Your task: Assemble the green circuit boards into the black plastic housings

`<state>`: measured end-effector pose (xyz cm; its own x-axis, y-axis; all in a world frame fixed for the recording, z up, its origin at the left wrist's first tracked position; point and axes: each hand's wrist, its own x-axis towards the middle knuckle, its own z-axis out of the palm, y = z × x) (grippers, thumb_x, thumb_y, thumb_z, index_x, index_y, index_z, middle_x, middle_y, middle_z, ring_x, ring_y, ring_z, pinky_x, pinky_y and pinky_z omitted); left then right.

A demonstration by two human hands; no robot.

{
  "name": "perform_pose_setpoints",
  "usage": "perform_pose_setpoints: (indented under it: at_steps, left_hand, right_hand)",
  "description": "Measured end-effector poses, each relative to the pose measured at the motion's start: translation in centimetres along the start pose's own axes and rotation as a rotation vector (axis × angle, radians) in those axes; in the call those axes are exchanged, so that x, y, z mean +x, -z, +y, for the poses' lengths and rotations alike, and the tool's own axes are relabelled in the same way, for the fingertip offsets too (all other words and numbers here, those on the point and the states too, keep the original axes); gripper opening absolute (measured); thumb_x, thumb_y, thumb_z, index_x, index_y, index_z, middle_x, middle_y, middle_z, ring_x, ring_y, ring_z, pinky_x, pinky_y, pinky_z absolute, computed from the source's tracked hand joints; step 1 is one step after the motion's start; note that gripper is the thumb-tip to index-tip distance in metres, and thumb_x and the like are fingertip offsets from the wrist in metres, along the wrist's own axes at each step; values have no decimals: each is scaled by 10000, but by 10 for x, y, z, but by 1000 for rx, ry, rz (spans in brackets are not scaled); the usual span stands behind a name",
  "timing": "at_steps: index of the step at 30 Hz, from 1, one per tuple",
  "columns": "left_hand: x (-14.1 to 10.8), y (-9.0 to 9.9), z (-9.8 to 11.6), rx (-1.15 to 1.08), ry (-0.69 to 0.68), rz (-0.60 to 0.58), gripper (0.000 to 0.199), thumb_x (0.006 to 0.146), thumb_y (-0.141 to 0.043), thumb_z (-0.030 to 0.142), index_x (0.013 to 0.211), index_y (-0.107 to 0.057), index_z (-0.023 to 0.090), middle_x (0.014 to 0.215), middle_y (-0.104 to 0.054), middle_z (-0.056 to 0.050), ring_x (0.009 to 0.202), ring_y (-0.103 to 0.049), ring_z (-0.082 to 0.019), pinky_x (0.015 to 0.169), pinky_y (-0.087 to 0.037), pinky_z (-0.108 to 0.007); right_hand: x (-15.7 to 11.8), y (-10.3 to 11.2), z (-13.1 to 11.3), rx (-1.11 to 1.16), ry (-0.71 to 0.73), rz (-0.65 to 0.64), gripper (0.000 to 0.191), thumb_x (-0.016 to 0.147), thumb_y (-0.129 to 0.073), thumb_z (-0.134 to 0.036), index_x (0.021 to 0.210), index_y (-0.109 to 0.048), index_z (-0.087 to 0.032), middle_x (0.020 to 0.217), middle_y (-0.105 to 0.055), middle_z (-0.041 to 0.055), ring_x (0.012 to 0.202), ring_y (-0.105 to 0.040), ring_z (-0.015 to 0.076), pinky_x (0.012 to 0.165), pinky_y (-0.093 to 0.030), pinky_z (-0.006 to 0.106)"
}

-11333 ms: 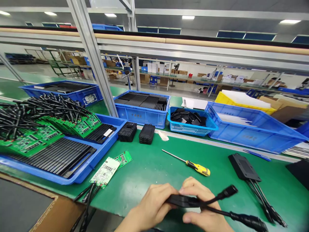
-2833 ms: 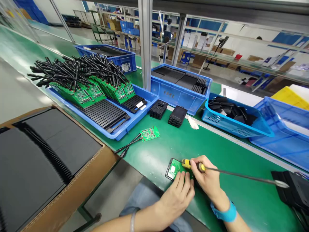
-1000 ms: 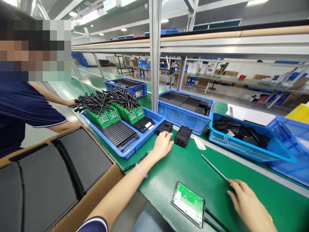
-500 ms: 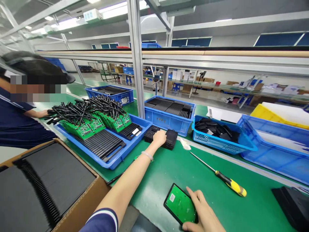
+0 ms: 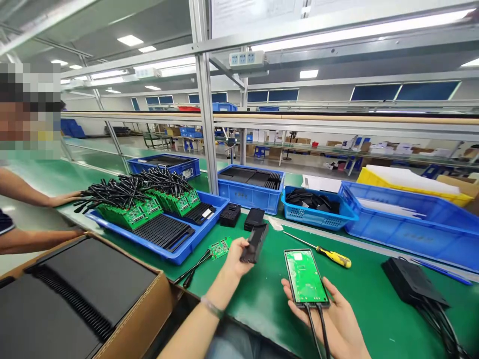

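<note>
In the head view my left hand (image 5: pixel 236 259) is closed on a small black plastic case part (image 5: pixel 254 243), held above the table. My right hand (image 5: pixel 342 316), palm up, holds a green circuit board (image 5: pixel 305 274) set in a flat black housing. Two black cables run down from its lower end over my palm. Beyond my left hand, black plastic parts (image 5: pixel 254 218) stand in a stack, with another stack (image 5: pixel 230 215) beside it. A loose green board (image 5: pixel 220 248) with black cables lies left of my left hand. The yellow-and-black screwdriver (image 5: pixel 333 257) lies beyond my right hand.
A blue tray (image 5: pixel 179 257) holds cabled boards and black panels. Blue bins (image 5: pixel 249 196) and a perforated blue basket (image 5: pixel 320 219) line the back. Black cabled units (image 5: pixel 411 281) lie right. A cardboard box (image 5: pixel 138 304) stands front left; a co-worker's hand (image 5: pixel 65 199) rests beyond.
My left hand has drawn back from the black stacks with a case part in it. My right hand has lifted and turned the board in its housing; its cables now show. The view has shifted.
</note>
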<state>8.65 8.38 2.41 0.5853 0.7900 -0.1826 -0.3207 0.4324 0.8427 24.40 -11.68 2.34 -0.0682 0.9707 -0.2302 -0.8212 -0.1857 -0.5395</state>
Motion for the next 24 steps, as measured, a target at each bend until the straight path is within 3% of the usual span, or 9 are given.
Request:
perform_pose_setpoints:
  at_steps: [3,6,10,13,15,19,24]
  left_hand:
    - [-39,-11,-19,-104,30,-195,326,801,-537,419,901,-657,133,949,-710,-112,884,-683,-253,788,-549,-411]
    - [-65,-18,-26,-196,62,-337,494,764,-504,515,1006,-680,122,1101,-697,-157,1055,-648,-336,916,-496,-504]
    - [-83,-23,-24,-334,51,-280,616,824,-566,641,1099,-682,102,1121,-696,-168,1166,-593,-327,1052,-404,-477]
    - [-92,-22,-20,-294,-133,-251,504,781,-732,509,1141,-687,159,1197,-674,-122,1225,-548,-298,1092,-367,-408]
    - [-96,-18,-17,-262,-238,-274,527,737,-804,417,1203,-663,213,1262,-644,-92,1256,-518,-280,1102,-353,-381]
    - [-98,-3,-16,-239,-283,-308,713,609,-901,374,1253,-632,227,1247,-650,-115,1219,-547,-289,1069,-389,-394]
    - [-97,9,-14,-281,-284,-311,816,514,-938,405,1237,-630,184,1211,-662,-163,1144,-599,-322,1010,-441,-425]
  right_hand:
    - [-6,-12,8,-58,94,31,600,736,-681,-599,1109,-705,-130,1160,-682,156,1153,-600,321,1083,-362,508]
    - [-7,-22,20,-257,250,149,542,805,-660,-578,1136,-691,-150,1177,-679,129,1138,-606,309,1058,-401,514]
    - [5,-33,36,-763,485,225,597,877,-591,-569,1385,-500,-270,1434,-492,56,1279,-491,272,1084,-393,461]
    - [17,-36,46,-1167,621,139,577,943,-515,-505,1466,-367,-309,1525,-362,20,1402,-320,223,1149,-297,382]
    - [25,-35,52,-1359,705,63,567,966,-476,-474,1485,-329,-300,1522,-365,39,1402,-321,225,1137,-312,361]
    - [36,-34,61,-1528,836,34,605,951,-459,-555,1484,-338,-297,1472,-405,85,1357,-393,268,1071,-397,344]
    - [39,-44,67,-1583,811,83,713,883,-460,-682,1477,-358,-300,1449,-402,116,1343,-408,311,995,-465,347]
